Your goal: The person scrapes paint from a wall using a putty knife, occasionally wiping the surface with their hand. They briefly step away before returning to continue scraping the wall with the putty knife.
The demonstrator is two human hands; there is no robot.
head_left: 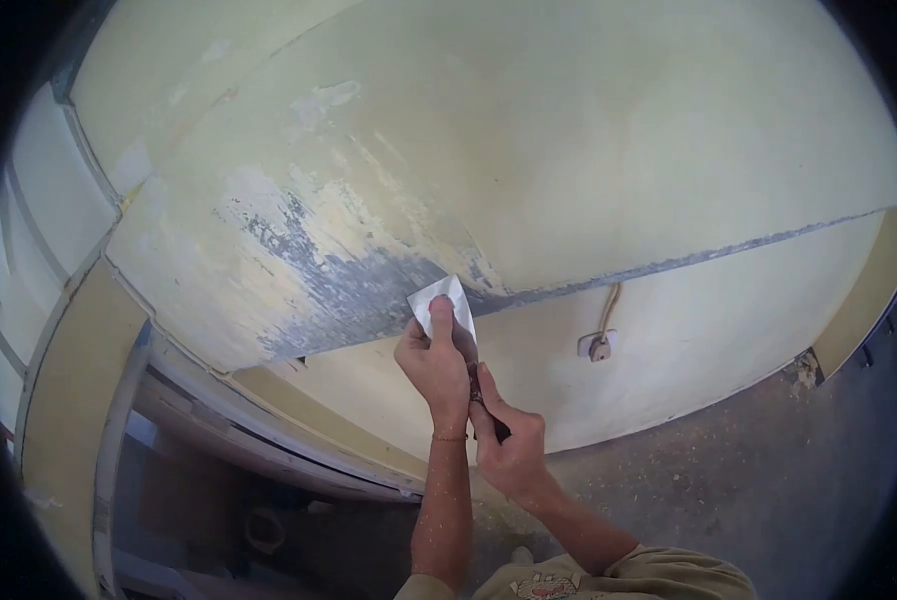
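Observation:
A scraper [459, 290] with a wide, shiny metal blade is held in both hands, its blade edge at the wall's bare grey patch [364, 292]. My left hand [436, 368] is closed round the blade's lower part, with the thumb lying flat on the metal. Just below and to the right, my right hand [512, 440] wraps round the dark handle, which my fingers mostly hide. Around the grey patch, the pale yellow-green paint [609, 130] is scraped away in ragged streaks.
Beneath the painted section runs a rough lower edge [669, 264], with a paler wall below it. A socket [599, 346] with a cable sits on that wall. To the left is a window frame [79, 330]. Paint flakes litter the floor [689, 500].

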